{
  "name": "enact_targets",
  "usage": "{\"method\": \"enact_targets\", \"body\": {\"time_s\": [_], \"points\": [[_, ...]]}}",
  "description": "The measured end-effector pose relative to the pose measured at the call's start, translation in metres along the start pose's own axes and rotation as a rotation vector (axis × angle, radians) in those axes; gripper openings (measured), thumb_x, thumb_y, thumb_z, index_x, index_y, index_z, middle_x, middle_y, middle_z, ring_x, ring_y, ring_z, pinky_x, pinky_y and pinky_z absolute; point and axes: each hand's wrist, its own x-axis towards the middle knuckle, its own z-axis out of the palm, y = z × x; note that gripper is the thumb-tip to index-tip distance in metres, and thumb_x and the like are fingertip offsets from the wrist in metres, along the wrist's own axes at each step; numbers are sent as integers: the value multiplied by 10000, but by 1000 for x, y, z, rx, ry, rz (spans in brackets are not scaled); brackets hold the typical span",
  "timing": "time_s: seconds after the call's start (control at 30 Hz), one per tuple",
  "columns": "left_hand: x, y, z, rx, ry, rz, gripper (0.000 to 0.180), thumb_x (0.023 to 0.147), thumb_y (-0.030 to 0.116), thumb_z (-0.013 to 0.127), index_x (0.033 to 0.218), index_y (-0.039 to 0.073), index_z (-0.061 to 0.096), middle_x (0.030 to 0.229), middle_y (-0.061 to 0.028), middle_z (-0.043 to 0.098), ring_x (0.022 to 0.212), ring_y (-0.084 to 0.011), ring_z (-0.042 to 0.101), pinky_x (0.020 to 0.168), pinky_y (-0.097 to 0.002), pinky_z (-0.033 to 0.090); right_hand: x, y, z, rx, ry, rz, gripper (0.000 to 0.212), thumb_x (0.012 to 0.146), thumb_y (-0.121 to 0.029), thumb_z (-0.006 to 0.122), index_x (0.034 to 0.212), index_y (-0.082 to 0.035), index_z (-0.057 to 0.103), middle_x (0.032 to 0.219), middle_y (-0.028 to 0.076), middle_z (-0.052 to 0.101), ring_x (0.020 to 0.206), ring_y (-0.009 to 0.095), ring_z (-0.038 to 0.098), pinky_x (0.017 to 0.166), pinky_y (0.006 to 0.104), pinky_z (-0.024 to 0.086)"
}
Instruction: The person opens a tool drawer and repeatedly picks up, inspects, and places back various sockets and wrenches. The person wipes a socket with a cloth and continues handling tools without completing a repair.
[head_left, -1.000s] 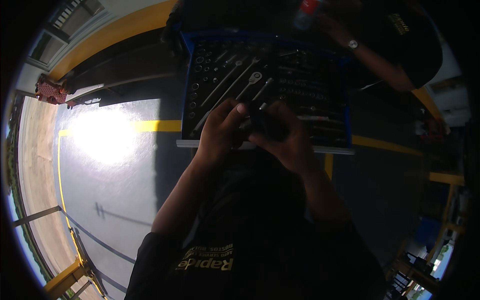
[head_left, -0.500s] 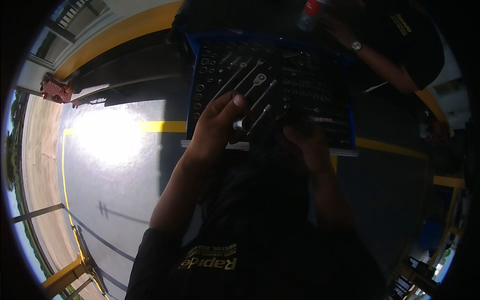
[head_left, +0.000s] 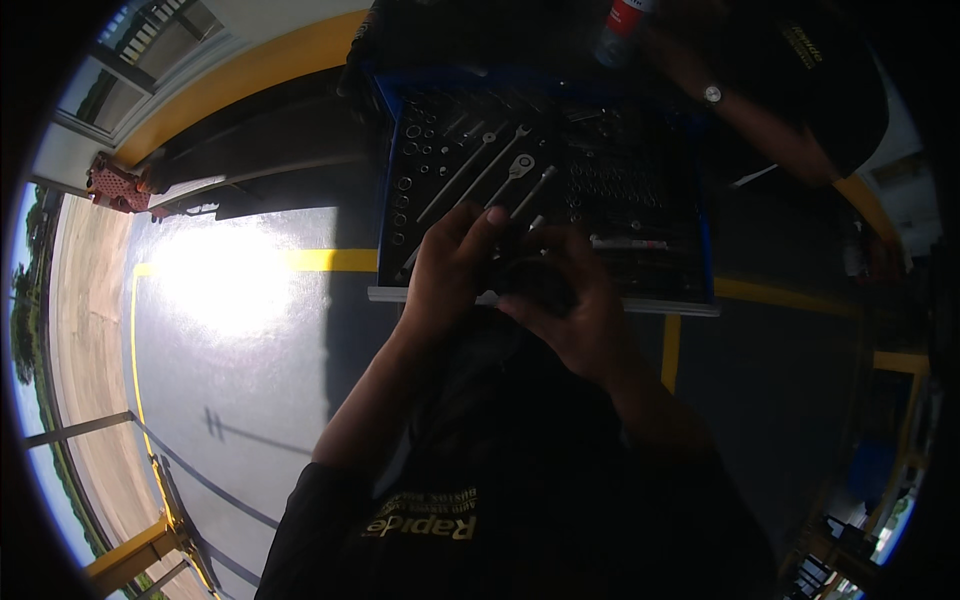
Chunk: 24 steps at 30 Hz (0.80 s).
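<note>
Over the metal-edged drawer, near the shiny, round-headed ratchet, your left hand and right hand curl; too dark to tell whether either is clamped.

The two forearms stretch forward, and the left grip and right grip are near each other, with bent fingers.

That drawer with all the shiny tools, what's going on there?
A person's left hand and right hand are close together over the front of the open drawer, fingers bent. It's too dark between them to tell what they may be holding. Beyond them, a ratchet and rows of sockets lie in the drawer. At the upper right, another person's forearm, with a watch, is near a bottle with a red label.
</note>
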Motion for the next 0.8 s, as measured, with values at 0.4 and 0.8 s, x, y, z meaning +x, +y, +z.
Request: {"method": "enact_targets", "body": {"time_s": [0.4, 0.8], "points": [[3, -17, -6, 322, 73, 110, 374, 975, 356, 719, 995, 1, 604, 890, -108, 689, 839, -179, 665, 787, -369, 527, -21, 31, 7, 252, -37, 341, 461, 887, -13, 659, 1345, -48, 613, 1189, 78, 644, 1093, 187, 644, 938, 334, 530], [-1, -6, 1, -52, 17, -119, 461, 1079, 488, 523, 1074, 41, 633, 821, -14, 572, 690, -86, 529, 616, -251, 425, -22, 54, -9, 649, 256, 440, 425, 1076, -348, 594, 1353, -25, 608, 1287, 73, 648, 1168, 167, 611, 1043, 339, 474]]}}
